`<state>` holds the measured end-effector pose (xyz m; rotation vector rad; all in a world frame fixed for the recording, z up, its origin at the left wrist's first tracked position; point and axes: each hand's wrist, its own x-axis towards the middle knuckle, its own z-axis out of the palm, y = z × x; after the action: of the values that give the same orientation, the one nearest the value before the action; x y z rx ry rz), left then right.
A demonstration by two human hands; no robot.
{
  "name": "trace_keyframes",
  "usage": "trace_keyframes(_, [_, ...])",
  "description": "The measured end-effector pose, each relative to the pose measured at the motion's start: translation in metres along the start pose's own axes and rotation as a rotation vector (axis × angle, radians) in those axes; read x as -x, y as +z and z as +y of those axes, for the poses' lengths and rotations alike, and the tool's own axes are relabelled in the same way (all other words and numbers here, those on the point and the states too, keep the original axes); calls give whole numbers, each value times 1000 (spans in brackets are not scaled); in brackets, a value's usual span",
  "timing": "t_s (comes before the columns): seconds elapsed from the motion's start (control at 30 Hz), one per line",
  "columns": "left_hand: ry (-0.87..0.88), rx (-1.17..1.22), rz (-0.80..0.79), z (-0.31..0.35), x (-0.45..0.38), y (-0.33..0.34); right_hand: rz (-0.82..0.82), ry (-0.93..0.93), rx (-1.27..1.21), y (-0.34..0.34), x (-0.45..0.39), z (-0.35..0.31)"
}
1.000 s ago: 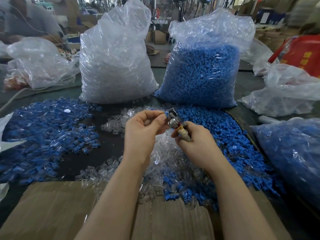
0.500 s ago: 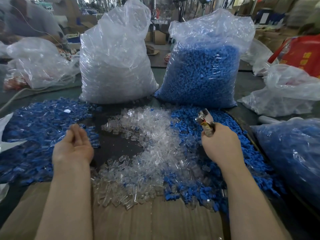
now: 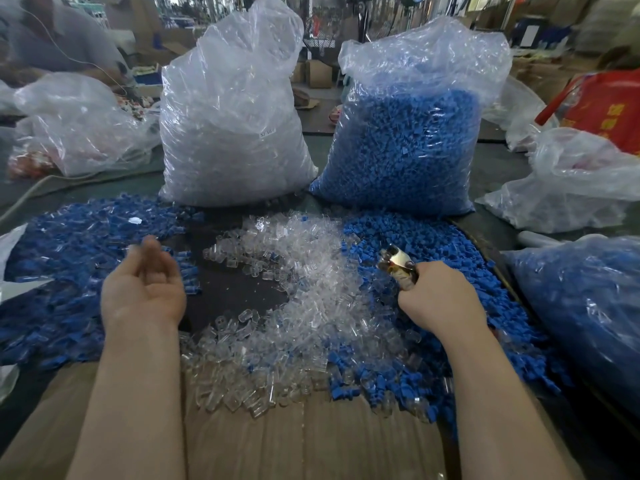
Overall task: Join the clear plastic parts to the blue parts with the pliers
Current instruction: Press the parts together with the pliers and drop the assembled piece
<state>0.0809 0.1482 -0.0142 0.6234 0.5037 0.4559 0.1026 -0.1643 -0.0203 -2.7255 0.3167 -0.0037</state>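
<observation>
My left hand (image 3: 143, 289) hovers palm-up over the left heap of joined blue-and-clear parts (image 3: 69, 258), fingers loose, holding nothing. My right hand (image 3: 438, 299) grips the pliers (image 3: 396, 266), whose metal jaws point up and to the left above the blue parts. A pile of loose clear plastic parts (image 3: 298, 299) lies in the middle between my hands. Loose blue parts (image 3: 433, 251) spread to the right of it and under my right hand.
A tall bag of clear parts (image 3: 235, 133) and a tall bag of blue parts (image 3: 405, 140) stand behind the piles. Another blue-filled bag (image 3: 581, 306) lies at the right. Cardboard (image 3: 294, 438) covers the near edge. Crumpled plastic bags (image 3: 79, 123) lie at the back left and back right (image 3: 568, 188); a person sits far left.
My hands have parted. The left hand swung left over the joined heap and opened palm-up. The right hand moved right and down with the pliers.
</observation>
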Motion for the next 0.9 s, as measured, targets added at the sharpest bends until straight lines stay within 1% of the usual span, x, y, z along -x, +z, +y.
trace_keyframes(0.07, [-8, -167, -43, -2, 6, 11, -15, 1, 22, 0, 1, -1])
trace_keyframes(0.13, [39, -488, -88, -9, 11, 19, -16, -8, 56, 1, 2, -2])
trace_keyframes(0.23, [139, -997, -252, -27, 16, 27, -4, -20, 80, 4, 2, -1])
trace_keyframes(0.3, [190, -1277, -349, -39, 19, 26, 1, -27, 86, 5, 2, -1])
trace_keyframes(0.4, [322, -1646, -406, -52, 16, 26, -3, -29, 87, 6, 2, -2])
trace_keyframes(0.47, [396, -1830, -429, -56, 14, 25, 2, -26, 72, 7, 3, -2])
trace_keyframes(0.6, [427, -1895, -432, -59, 15, 23, 26, -27, 56, 9, 5, -4])
trace_keyframes(0.77, [469, -1890, -404, -57, 22, 25, 28, -17, 71, 9, 7, -6])
trace_keyframes(0.83, [460, -1887, -402, -58, 22, 25, 50, -8, 73, 7, 7, -6])
trace_keyframes(0.9, [453, -1835, -404, -59, 22, 25, 87, 1, 78, 6, 6, -6])
